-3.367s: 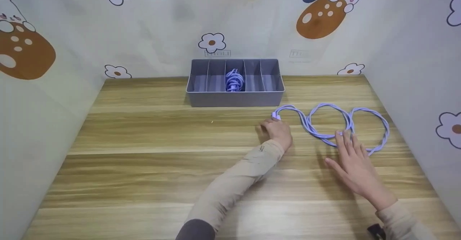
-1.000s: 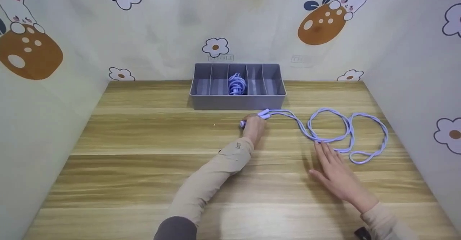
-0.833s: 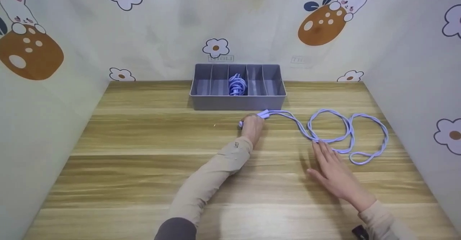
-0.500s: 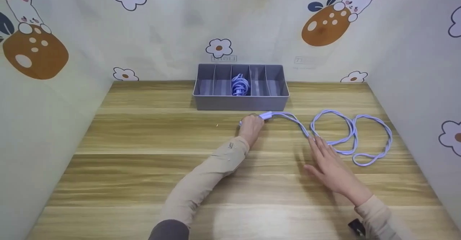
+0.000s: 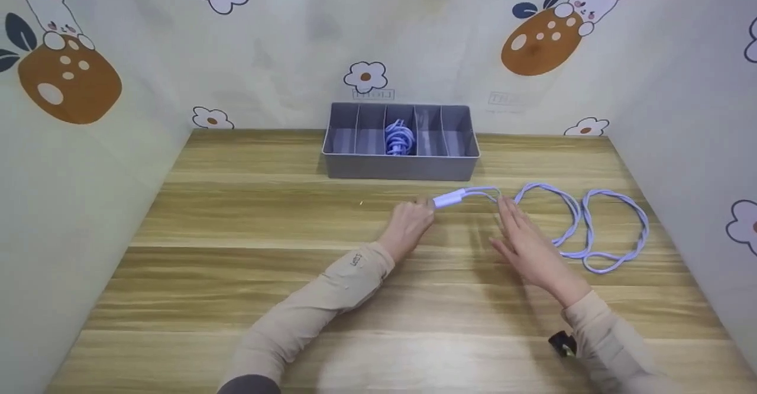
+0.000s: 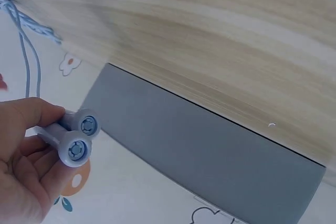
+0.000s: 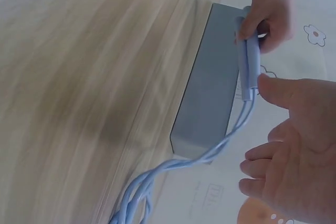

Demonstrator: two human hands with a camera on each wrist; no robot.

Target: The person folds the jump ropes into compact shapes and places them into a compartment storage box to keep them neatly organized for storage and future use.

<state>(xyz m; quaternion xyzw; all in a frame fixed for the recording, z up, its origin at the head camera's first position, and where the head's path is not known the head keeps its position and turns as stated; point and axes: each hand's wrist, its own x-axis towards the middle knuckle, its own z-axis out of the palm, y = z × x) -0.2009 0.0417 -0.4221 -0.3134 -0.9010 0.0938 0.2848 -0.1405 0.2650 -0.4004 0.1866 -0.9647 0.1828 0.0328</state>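
My left hand (image 5: 408,226) grips the two pale lilac handles (image 5: 449,198) of a jump rope side by side. Their round ends (image 6: 75,149) point out past the thumb in the left wrist view. From the handles the doubled, twisted rope (image 5: 643,237) runs rightward and lies in loops on the table. My right hand (image 5: 532,258) reaches over part of the rope with its fingers extended. In the right wrist view the right thumb (image 7: 275,90) is close beside the lower end of the handles; whether it touches them I cannot tell.
Behind the hands stands a grey divided box (image 5: 402,167) against the patterned back wall. Its middle compartment holds a wound lilac cord bundle (image 5: 400,139). Patterned walls border the wooden table (image 5: 236,222) left, right and behind.
My left hand has taken hold of both handles and drawn them left, then turned them. My right hand has slid left along the rope towards the handles. The head view has shifted slightly.
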